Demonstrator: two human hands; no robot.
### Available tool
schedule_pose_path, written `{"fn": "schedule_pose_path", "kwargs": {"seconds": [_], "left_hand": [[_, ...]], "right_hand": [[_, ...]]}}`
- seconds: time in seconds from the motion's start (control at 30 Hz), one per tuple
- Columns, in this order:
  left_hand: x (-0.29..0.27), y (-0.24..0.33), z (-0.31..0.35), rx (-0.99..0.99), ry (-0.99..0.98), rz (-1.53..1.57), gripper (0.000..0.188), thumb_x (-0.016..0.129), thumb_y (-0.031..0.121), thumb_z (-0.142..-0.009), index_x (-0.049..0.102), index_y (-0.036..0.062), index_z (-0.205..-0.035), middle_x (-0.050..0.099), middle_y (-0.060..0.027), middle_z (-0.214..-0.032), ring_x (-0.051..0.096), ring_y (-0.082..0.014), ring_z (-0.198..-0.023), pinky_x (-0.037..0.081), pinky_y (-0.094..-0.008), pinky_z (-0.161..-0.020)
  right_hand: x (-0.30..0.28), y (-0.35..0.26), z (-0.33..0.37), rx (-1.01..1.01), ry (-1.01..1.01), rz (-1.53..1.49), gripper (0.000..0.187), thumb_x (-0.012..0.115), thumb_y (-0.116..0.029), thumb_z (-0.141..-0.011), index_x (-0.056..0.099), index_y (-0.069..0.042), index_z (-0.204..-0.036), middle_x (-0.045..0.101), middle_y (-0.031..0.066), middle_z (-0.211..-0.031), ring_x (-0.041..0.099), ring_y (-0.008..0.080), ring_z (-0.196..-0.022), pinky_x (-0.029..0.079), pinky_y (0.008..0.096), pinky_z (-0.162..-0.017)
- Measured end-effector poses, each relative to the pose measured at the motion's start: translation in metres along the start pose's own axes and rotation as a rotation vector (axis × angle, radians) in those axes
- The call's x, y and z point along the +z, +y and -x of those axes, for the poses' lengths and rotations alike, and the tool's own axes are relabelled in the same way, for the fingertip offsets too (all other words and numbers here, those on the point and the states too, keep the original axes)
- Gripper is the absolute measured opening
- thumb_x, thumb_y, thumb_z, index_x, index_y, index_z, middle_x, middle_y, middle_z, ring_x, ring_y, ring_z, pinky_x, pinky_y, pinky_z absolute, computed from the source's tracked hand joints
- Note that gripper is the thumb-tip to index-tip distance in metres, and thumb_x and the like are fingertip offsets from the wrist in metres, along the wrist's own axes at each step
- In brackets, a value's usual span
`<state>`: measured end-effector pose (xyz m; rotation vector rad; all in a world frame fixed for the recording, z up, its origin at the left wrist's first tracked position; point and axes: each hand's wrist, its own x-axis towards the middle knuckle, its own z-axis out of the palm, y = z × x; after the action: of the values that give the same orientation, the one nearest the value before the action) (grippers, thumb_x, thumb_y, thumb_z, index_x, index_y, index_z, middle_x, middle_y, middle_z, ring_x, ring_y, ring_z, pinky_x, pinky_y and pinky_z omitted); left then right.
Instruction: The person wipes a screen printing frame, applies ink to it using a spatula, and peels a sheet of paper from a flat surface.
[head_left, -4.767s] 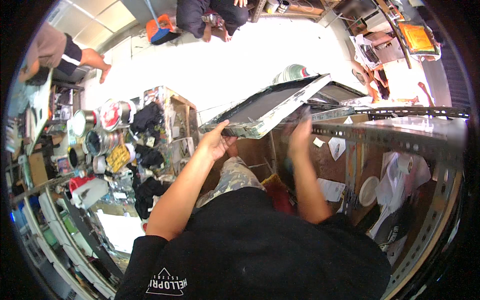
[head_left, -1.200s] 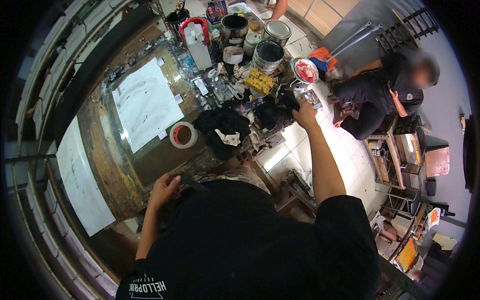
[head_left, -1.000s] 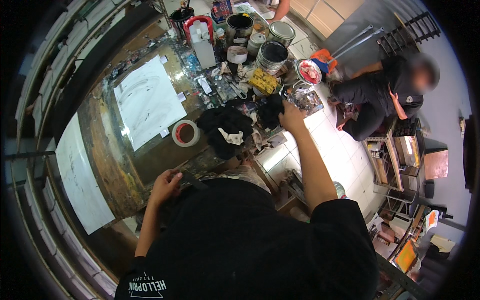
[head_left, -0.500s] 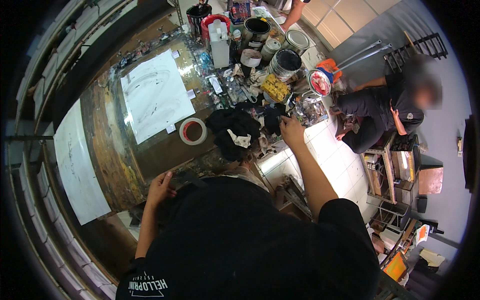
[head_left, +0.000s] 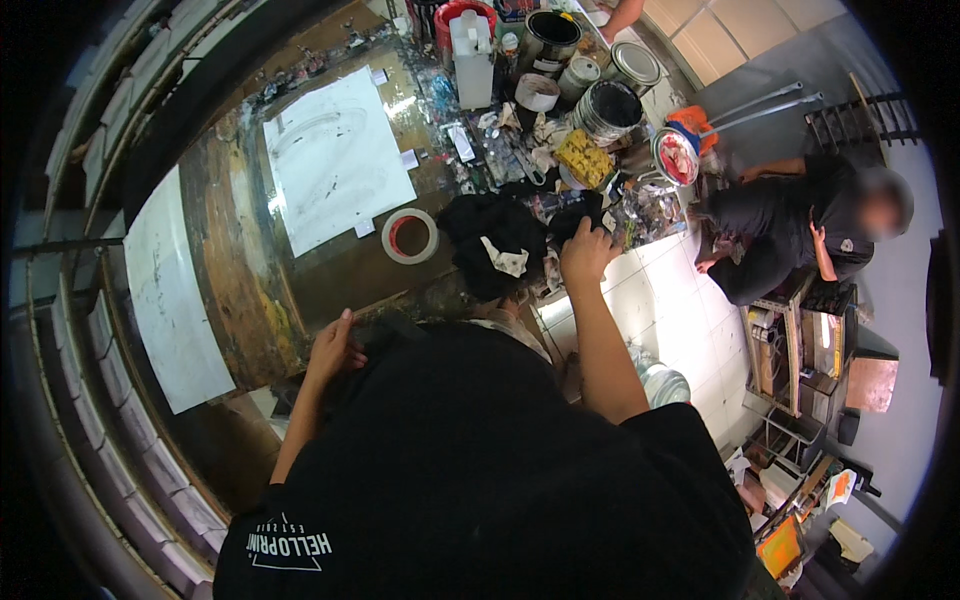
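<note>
My right hand (head_left: 588, 258) is at the table's near right edge, its fingers closed on a black cloth (head_left: 577, 212). A larger bunched black cloth (head_left: 487, 228) lies just left of it, with a crumpled white scrap (head_left: 506, 258) on top. My left hand (head_left: 336, 348) hangs by the near table edge, fingers loosely bent and thumb apart, with nothing visible in it. Beyond lies a white sheet with dark smudges (head_left: 338, 160), small white tabs along its right side. A roll of tape (head_left: 409, 237) rests between that sheet and the bunched cloth.
Paint cans (head_left: 607, 108), a white jug (head_left: 472, 65) and a yellow stained sponge (head_left: 584, 158) crowd the far right of the table (head_left: 330, 285). A can with red paint (head_left: 675, 158) stands at its corner. Someone in black (head_left: 800, 210) sits at the right; another person's arm (head_left: 622, 18) shows at the top.
The view has shifted, so the table's things appear farther right and higher. My right hand stays at the black cloth, now with its fingers over it. My left hand stays by the edge.
</note>
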<state>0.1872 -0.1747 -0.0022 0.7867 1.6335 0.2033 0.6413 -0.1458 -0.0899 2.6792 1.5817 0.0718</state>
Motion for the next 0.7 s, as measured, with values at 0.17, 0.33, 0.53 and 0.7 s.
{"fn": "schedule_pose_path", "kwargs": {"seconds": [0.17,0.33,0.53,0.7], "left_hand": [[0.008,0.001,-0.018,0.062,-0.107,-0.001,0.070,0.045,0.062,-0.095,0.056,0.0010,-0.127,0.059,-0.0133,-0.076,0.065,-0.0200,-0.060,0.054,-0.0295,-0.052],[0.020,0.014,-0.027,0.097,-0.123,0.013,0.064,0.048,0.058,-0.096,0.057,0.0017,-0.125,0.059,-0.0120,-0.075,0.065,-0.0190,-0.058,0.054,-0.0292,-0.052],[0.028,0.020,-0.036,0.093,-0.155,-0.005,0.061,0.051,0.056,-0.096,0.057,0.0015,-0.124,0.060,-0.0114,-0.074,0.064,-0.0172,-0.057,0.054,-0.0283,-0.051],[0.032,0.031,-0.037,0.132,-0.169,-0.032,0.061,0.052,0.056,-0.096,0.057,0.0009,-0.123,0.060,-0.0108,-0.074,0.064,-0.0165,-0.056,0.054,-0.0277,-0.051]], "right_hand": [[-0.011,0.016,-0.013,0.011,0.023,-0.248,0.039,0.074,-0.016,-0.069,0.058,-0.003,-0.102,0.066,0.0169,-0.092,0.064,0.0344,-0.092,0.043,0.0495,-0.094],[-0.019,0.085,-0.036,0.110,-0.002,-0.803,0.054,0.076,-0.015,-0.065,0.059,0.002,-0.113,0.068,0.0224,-0.103,0.067,0.0358,-0.094,0.053,0.0398,-0.083],[-0.088,0.067,-0.029,-0.084,-0.099,-1.021,0.049,0.071,-0.007,-0.066,0.057,0.000,-0.113,0.068,0.0173,-0.097,0.067,0.0251,-0.092,0.051,0.0338,-0.083],[-0.136,0.016,-0.017,-0.174,-0.189,-1.118,0.060,0.072,-0.006,-0.065,0.050,0.000,-0.121,0.067,0.0187,-0.103,0.067,0.0292,-0.094,0.051,0.0363,-0.085]]}}
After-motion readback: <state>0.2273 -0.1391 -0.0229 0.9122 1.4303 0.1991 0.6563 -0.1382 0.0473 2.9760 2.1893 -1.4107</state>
